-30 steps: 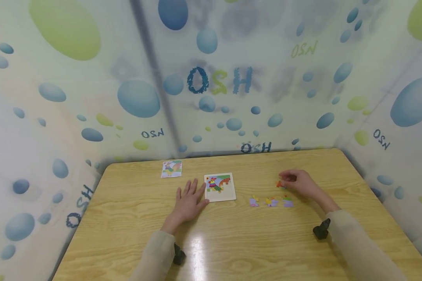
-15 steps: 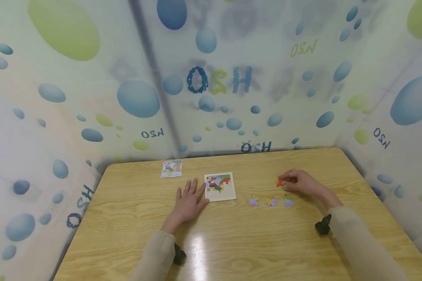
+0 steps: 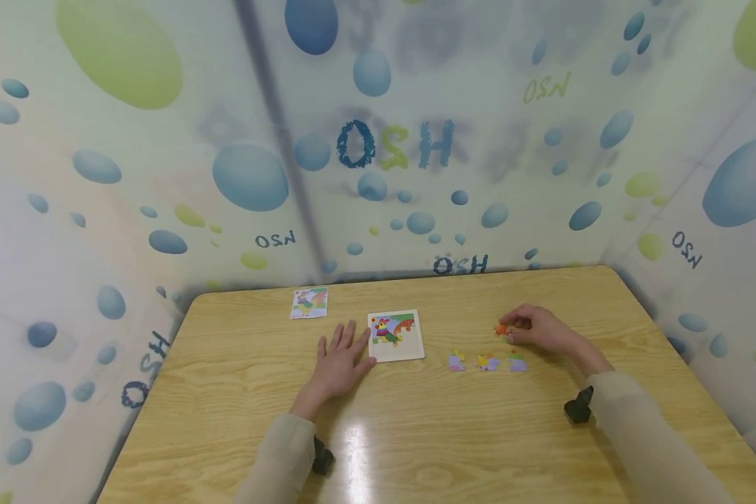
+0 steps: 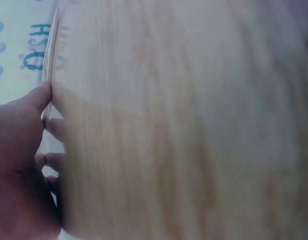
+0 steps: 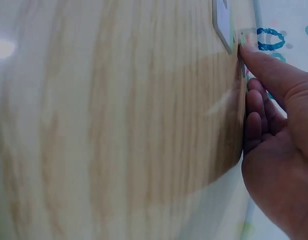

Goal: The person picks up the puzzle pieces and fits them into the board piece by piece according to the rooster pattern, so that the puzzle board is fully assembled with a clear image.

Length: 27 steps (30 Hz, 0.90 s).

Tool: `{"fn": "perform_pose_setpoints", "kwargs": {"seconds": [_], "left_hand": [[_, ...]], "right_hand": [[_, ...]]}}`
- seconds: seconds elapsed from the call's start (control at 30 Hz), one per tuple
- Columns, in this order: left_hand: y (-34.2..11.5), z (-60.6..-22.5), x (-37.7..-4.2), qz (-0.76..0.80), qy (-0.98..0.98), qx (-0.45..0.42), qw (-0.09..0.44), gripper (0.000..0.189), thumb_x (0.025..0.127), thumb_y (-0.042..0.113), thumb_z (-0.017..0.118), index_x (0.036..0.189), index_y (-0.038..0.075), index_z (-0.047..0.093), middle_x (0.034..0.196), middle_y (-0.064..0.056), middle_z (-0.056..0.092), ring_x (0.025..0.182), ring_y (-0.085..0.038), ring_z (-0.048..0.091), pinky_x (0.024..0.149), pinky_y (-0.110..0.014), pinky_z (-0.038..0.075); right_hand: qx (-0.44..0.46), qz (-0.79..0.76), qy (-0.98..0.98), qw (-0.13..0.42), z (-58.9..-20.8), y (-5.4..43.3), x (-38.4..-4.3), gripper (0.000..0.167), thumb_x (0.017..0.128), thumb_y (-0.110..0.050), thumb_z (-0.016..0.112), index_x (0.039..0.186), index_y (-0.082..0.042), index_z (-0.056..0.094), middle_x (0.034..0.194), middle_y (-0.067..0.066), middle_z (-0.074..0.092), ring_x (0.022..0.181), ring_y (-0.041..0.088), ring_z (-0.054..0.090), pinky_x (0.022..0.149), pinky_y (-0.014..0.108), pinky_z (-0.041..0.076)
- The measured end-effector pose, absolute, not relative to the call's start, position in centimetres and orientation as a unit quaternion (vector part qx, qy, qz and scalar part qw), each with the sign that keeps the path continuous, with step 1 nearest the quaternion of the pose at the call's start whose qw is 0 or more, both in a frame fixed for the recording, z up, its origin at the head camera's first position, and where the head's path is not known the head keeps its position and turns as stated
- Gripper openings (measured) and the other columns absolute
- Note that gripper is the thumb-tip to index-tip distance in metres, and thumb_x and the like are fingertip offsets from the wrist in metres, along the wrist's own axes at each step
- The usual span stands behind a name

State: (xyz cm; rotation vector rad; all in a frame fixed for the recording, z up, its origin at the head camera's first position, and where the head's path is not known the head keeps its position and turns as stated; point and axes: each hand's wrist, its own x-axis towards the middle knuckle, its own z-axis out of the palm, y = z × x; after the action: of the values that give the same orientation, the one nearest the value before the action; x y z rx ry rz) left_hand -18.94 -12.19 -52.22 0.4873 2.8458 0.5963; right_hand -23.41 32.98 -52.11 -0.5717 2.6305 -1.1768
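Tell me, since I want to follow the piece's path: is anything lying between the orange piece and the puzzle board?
Nothing visible. The table is bare between the orange piece at the right hand and the puzzle board.

Light wood-grain table (image 3: 416, 448) with rounded corners sitting in a corner. Walls (image 3: 164, 175) wrapping around it, covered in blue and green bubbles and "OSH" lettering. Overhead light glaring off the tabletop near edge.
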Motion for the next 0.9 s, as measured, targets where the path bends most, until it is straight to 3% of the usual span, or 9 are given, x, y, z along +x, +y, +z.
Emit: {"fn": "perform_pose_setpoints", "kwargs": {"seconds": [0.23,0.37,0.6,0.9], "left_hand": [[-12.2,-52.1,-18.9,0.204,0.96,0.166,0.094,0.065,0.106,0.043,0.053,0.161,0.014,0.035,0.169,-0.02,0.012,0.155,-0.043,0.005,0.117,-0.07,-0.001],[-12.3,-52.2,-18.9,0.208,0.959,0.166,0.095,0.065,0.106,0.044,0.052,0.161,0.014,0.035,0.169,-0.02,0.012,0.155,-0.042,0.004,0.117,-0.069,-0.002],[-12.6,-53.2,-19.2,0.22,0.956,0.176,0.081,0.065,0.106,0.046,0.05,0.162,0.015,0.033,0.17,-0.019,0.01,0.155,-0.042,0.003,0.116,-0.07,-0.003],[-12.6,-53.2,-19.1,0.224,0.955,0.176,0.083,0.066,0.106,0.046,0.051,0.162,0.015,0.033,0.17,-0.018,0.01,0.156,-0.041,0.002,0.117,-0.069,-0.003]], "right_hand": [[-0.175,-0.446,0.872,0.102,-52.1,32.3,-23.1,0.019,0.093,-0.006,0.076,0.107,0.002,0.067,0.095,0.007,0.068,0.082,0.015,0.061,0.073,0.027,0.051],[-0.158,-0.463,0.865,0.113,-51.8,31.9,-23.0,0.015,0.095,-0.009,0.075,0.104,0.001,0.067,0.096,0.008,0.069,0.087,0.017,0.063,0.078,0.026,0.051],[-0.147,-0.455,0.87,0.116,-51.1,30.9,-23.2,0.016,0.098,-0.013,0.071,0.107,0.0,0.067,0.101,0.008,0.07,0.094,0.02,0.064,0.08,0.031,0.053],[-0.162,-0.478,0.854,0.13,-50.9,27.7,-24.0,0.016,0.1,-0.011,0.068,0.11,0.001,0.066,0.1,0.009,0.068,0.089,0.021,0.062,0.074,0.03,0.054]]}}
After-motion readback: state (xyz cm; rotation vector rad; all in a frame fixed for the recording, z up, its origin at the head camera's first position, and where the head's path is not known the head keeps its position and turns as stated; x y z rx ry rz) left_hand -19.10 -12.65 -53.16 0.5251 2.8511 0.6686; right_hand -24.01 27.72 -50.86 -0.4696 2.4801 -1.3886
